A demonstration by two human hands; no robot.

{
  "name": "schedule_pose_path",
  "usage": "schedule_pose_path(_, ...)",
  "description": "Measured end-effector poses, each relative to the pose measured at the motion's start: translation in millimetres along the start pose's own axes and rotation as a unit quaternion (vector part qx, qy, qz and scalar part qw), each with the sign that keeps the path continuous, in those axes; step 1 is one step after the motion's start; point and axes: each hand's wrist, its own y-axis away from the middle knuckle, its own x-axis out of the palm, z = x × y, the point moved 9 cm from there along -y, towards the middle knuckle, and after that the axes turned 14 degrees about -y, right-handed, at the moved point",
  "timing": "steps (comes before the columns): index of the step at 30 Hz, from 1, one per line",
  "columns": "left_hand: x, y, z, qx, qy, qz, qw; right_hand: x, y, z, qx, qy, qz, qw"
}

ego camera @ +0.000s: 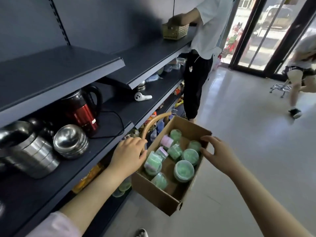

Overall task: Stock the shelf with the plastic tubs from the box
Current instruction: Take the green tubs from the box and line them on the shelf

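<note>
Cardboard box (159, 194) of green plastic tubs (183, 170), rims in left hand (129, 151) and right hand (218, 151).

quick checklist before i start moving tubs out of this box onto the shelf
1. Left hand grips the brown cardboard box at its left rim: ok.
2. Right hand grips its right rim: ok.
3. A hand free for picking: not ok, both hold it.
4. Box resting on a support: cannot tell.
5. Round green plastic tubs exposed in the open box: ok.
6. Bare space on the dark metal shelf beside stacked steel bowls: ok.
</note>
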Motion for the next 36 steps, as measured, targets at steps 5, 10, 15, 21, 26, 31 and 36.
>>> schedule_pose_path(5, 78.4, -32.8, 23.4, -0.037, 0.066, 0.058, 0.995, 46.5, -54.4, -50.4, 0.063, -0.027, 0.022, 0.997)
schedule_pose_path(10, 170.2, -42.9, 30.3, -0.097, 0.16, 0.142, 0.972, 109.3, -76.2, -134.4, 0.186, -0.146, -0.001, 0.972)
schedule_pose_path(15, 278.9, -44.6, 21.3, -0.154, 0.226, 0.244, 0.93, 181.2, -93.0, -218.6, 0.261, -0.144, 0.05, 0.953)
schedule_pose_path(21, 371.0, -52.2, 15.3, -0.249, 0.262, 0.304, 0.881, 236.5, -136.9, -267.4, 0.231, -0.099, 0.168, 0.953)
schedule_pose_path(26, 414.1, -51.1, 11.1, -0.32, 0.264, 0.328, 0.848, 256.0, -158.6, -280.4, 0.175, -0.1, 0.229, 0.952)
schedule_pose_path(31, 431.9, -47.7, -0.7, -0.38, 0.303, 0.308, 0.818, 264.2, -157.6, -291.0, 0.155, -0.086, 0.272, 0.946)
schedule_pose_path(36, 444.7, -49.3, -6.3, -0.392, 0.317, 0.326, 0.8, 271.0, -153.5, -302.9, 0.135, -0.049, 0.309, 0.94)
